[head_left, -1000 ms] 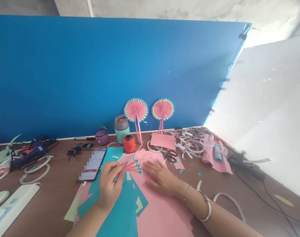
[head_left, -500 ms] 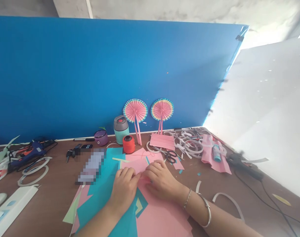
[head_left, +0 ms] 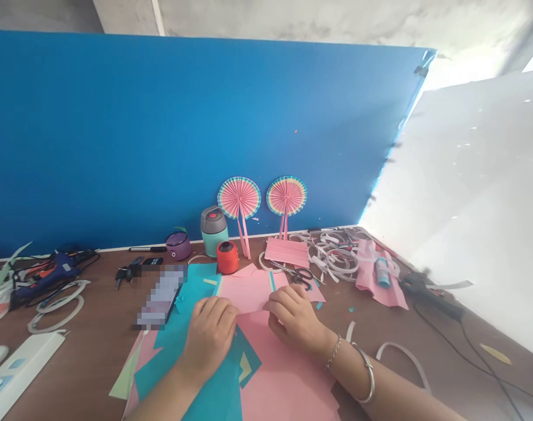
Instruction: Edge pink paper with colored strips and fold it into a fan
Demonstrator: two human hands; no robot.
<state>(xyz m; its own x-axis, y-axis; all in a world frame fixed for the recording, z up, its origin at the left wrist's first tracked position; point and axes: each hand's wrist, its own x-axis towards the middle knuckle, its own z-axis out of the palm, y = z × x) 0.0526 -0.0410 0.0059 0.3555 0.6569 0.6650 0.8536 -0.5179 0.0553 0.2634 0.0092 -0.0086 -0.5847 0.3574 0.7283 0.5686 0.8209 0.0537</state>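
A pink paper sheet point(head_left: 245, 292) with blue and yellow strips along its left and right edges lies between my hands. My left hand point(head_left: 211, 330) has its fingers closed on the near left corner. At the near right corner my right hand point(head_left: 295, 316) pinches the same sheet; its fingertips are partly hidden. Beneath lie a large teal sheet point(head_left: 196, 397) and a larger pink sheet point(head_left: 288, 374). A small teal piece with a yellow patch point(head_left: 245, 365) rests just below my hands.
Two round pleated fans point(head_left: 239, 197) lean on the blue partition point(head_left: 161, 128). Behind the paper stand a red container point(head_left: 227, 257) and a teal bottle point(head_left: 214, 237). Scissors point(head_left: 302, 279) and coiled white strips point(head_left: 341, 260) lie right. A phone point(head_left: 161, 298) and glue gun point(head_left: 64, 268) lie left.
My hands have moved apart along the near edge of the pink sheet, the left one leftward and the right one slightly right. More of the sheet and its striped edges now shows.
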